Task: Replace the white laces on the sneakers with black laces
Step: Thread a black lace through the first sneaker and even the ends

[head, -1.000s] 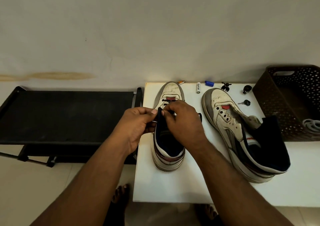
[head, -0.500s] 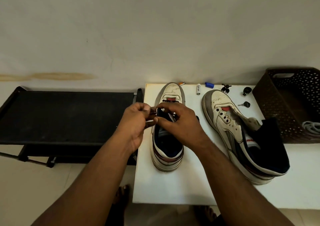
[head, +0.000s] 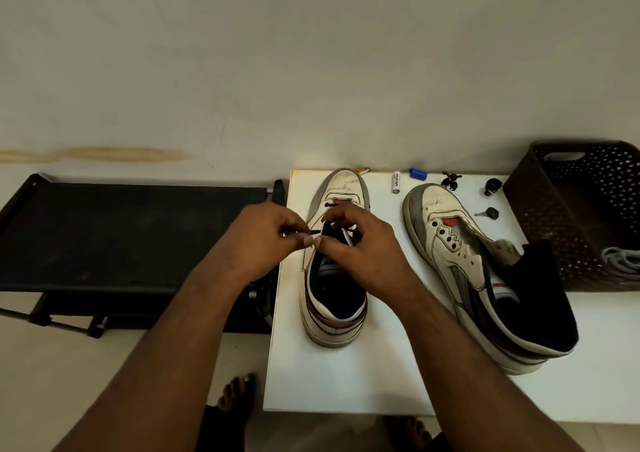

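We recorded both hands over the left-hand sneaker (head: pixel 335 278), which stood toe away from us on the white table (head: pixel 346 382). The left hand (head: pixel 263 243) had thumb and forefinger curled into a pinch on the tip of the black lace (head: pixel 313 232). That tip stuck out just beyond the left fingertips, towards the right hand. The right hand (head: pixel 360 247) was curled over the shoe's throat; its fingers were bent close together and appeared to pinch the eyelet flap or a strand there, but we could not tell which, since the fingers hid the contact.

Key relation: the visible lace end lay roughly crosswise to the shoe's heel-to-toe axis, running from the left fingertips rightwards across the throat, beneath the right fingers. One black crossing already showed just beyond the right knuckles, near the toe. We judged the left hand the nearer to the free end, and the next eyelet to lie directly ahead of that tip.

The second sneaker (head: pixel 485 271) lay well off to the right of the right hand, tilted on its side, eyelets bare. The white laces (head: pixel 621 259) sat in the brown basket (head: pixel 540 216) further right still.

Judgement: relacing early, first shoe only partly threaded
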{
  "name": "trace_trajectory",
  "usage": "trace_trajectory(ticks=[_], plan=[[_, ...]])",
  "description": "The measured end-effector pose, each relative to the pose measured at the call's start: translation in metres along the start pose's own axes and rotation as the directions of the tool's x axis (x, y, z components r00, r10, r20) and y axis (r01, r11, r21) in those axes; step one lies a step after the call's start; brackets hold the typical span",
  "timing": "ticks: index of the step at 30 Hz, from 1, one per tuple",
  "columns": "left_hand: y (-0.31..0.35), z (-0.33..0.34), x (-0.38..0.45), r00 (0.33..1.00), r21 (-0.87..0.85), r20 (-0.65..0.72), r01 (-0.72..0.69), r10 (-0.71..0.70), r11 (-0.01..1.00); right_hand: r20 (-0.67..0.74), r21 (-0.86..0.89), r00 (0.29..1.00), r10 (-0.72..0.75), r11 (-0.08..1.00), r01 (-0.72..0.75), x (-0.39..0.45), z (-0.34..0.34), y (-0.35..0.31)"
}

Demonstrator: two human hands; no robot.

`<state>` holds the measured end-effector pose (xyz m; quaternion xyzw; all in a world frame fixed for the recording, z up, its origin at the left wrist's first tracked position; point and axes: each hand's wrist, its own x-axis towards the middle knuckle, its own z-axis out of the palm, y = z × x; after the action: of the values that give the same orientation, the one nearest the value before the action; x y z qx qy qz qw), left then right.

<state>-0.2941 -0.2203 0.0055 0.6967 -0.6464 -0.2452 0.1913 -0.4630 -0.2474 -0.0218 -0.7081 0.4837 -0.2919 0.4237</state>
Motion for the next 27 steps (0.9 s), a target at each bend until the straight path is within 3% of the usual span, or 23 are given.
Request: trace_trajectory(ticks=[1,3,4,5,6,7,9,10,11,12,13,14,15,16,17,18,20,23,25,26,27], plan=[[0.000,0.000,0.000,1.000,-0.021,-0.029,-0.005,0.004,1.000,0.001,-0.002,1.000,-0.003,1.000,0.003,0.000,0.000,0.000],[0.001,-0.004,0.000,0.969,-0.185,-0.247,-0.032,-0.015,0.982,-0.005,0.007,1.000,-0.002,1.000,0.002,0.001,-0.002,0.000],[0.001,-0.007,0.002,0.923,-0.360,-0.373,-0.053,-0.091,0.931,-0.001,0.011,1.000,0.000,1.000,0.000,0.001,-0.002,0.000],[0.001,-0.010,0.004,0.869,-0.567,-0.455,-0.114,-0.195,0.816,0.007,0.010,1.000,-0.001,1.000,0.001,0.001,-0.003,0.000],[-0.002,-0.013,0.007,0.827,-0.770,-0.465,-0.201,-0.316,0.605,0.012,0.006,1.000,-0.005,1.000,0.005,0.000,-0.003,-0.001],[-0.005,-0.015,0.010,0.812,-0.910,-0.390,-0.268,-0.435,0.317,0.010,0.006,1.000,-0.011,1.000,0.010,0.000,-0.004,-0.001],[-0.005,-0.017,0.011,0.839,-0.931,-0.077,-0.254,-0.538,-0.263,0.007,0.015,1.000,-0.020,1.000,0.020,0.000,-0.003,-0.001],[-0.003,-0.016,0.010,0.863,-0.868,0.057,-0.206,-0.502,-0.453,0.006,0.015,1.000,-0.023,1.000,0.023,0.000,-0.003,-0.001],[0.000,-0.015,0.009,0.880,-0.835,0.136,-0.146,-0.455,-0.531,0.004,0.016,1.000,-0.027,0.999,0.027,0.000,-0.003,0.000],[0.004,-0.014,0.010,0.890,-0.868,0.160,-0.079,-0.426,-0.491,0.000,0.017,1.000,-0.030,0.999,0.030,0.001,-0.003,0.000],[0.008,-0.014,0.009,0.898,-0.958,0.116,-0.011,-0.423,-0.288,-0.003,0.016,1.000,-0.031,0.999,0.031,0.001,-0.003,0.001],[0.010,-0.012,0.009,0.912,-0.995,-0.011,0.031,-0.411,0.096,-0.004,0.012,0.999,-0.032,0.999,0.032,0.001,-0.003,0.001],[0.012,-0.009,0.008,0.925,-0.848,-0.176,0.031,-0.337,0.528,-0.007,0.003,0.999,-0.034,0.999,0.034,0.002,-0.003,0.002],[0.012,-0.006,0.007,0.939,-0.572,-0.288,-0.010,-0.189,0.820,-0.014,-0.008,0.999,-0.040,0.999,0.040,0.003,-0.002,0.003],[0.011,-0.002,0.007,0.962,-0.325,-0.270,-0.045,-0.047,0.945,-0.022,-0.021,0.999,-0.048,0.999,0.048,0.004,-0.002,0.005],[0.011,0.001,0.006,0.984,-0.178,-0.176,-0.056,0.024,0.982,-0.027,-0.033,0.998,-0.053,0.998,0.052,0.004,-0.001,0.005],[0.008,0.003,0.003,1.000,-0.066,-0.010,-0.021,0.020,0.998,-0.022,-0.048,0.998,-0.053,0.998,0.052,0.003,-0.001,0.005],[0.002,0.000,0.002,0.996,0.021,0.080,0.024,-0.025,0.999,-0.013,-0.049,0.999,-0.046,0.998,0.045,0.002,-0.002,0.003],[0.005,-0.001,0.002,0.999,-0.156,-0.033,0.029,-0.034,0.987,-0.031,-0.039,0.998,-0.048,0.998,0.047,0.003,-0.003,0.004],[0.008,0.000,0.001,0.989,-0.366,-0.128,0.028,-0.080,0.930,-0.034,-0.033,0.998,-0.047,0.998,0.046,0.003,-0.004,0.004],[0.012,0.001,0.002,0.966,-0.616,-0.199,0.009,-0.167,0.788,-0.031,-0.023,0.999,-0.041,0.999,0.041,0.003,-0.004,0.004]])
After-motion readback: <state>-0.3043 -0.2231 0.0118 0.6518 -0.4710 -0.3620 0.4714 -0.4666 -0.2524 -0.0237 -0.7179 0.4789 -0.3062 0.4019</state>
